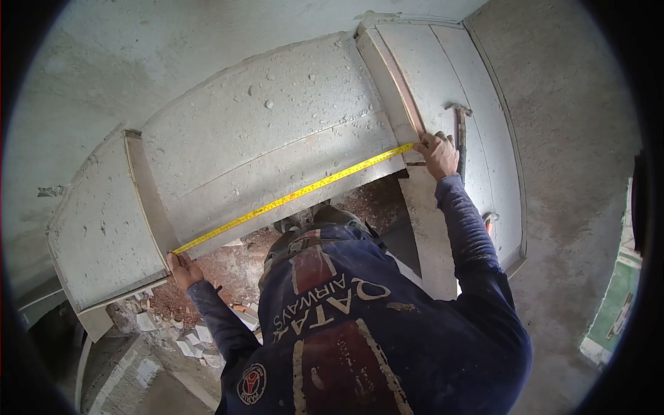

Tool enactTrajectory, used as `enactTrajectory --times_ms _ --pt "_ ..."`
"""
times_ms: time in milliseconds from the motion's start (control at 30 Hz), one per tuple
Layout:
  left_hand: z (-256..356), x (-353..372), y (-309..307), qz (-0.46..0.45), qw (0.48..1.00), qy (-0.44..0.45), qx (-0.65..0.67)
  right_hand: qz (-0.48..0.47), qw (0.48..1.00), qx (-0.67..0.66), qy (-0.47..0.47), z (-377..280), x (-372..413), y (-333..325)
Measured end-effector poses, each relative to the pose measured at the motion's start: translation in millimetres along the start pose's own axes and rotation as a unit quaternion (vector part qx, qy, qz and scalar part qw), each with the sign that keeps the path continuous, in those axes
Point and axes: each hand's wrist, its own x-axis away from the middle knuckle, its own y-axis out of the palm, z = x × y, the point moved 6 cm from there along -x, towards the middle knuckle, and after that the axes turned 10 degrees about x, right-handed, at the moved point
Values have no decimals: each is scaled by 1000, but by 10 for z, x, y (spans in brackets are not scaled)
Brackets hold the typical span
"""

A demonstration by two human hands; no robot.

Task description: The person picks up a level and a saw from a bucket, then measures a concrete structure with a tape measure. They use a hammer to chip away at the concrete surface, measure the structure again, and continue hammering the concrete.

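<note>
A yellow tape measure (294,196) is stretched across the front edge of a grey recessed slab (270,131), sloping up to the right. At its left end, my left hand (184,270) pinches the tape at the corner of the left raised panel (104,221). My right hand (438,153) is closed on the tape's other end, by the edge of the right raised panel (477,117). What sits inside the right fist is mostly hidden. Just beside that hand, a hammer (461,135) lies on the right panel, its head pointing away.
An orange-tipped tool (490,220) lies on the right panel near my right forearm. Below the slab's edge are reddish rubble and broken white pieces (197,340). A rough plaster wall (173,48) rises behind. A green surface (612,304) shows at far right.
</note>
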Motion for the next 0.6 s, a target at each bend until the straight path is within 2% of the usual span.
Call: enactTrajectory --times_ms 600 --pt "17 -5 8 -6 1000 -1 -5 -23 1000 -8 12 24 -17 49"
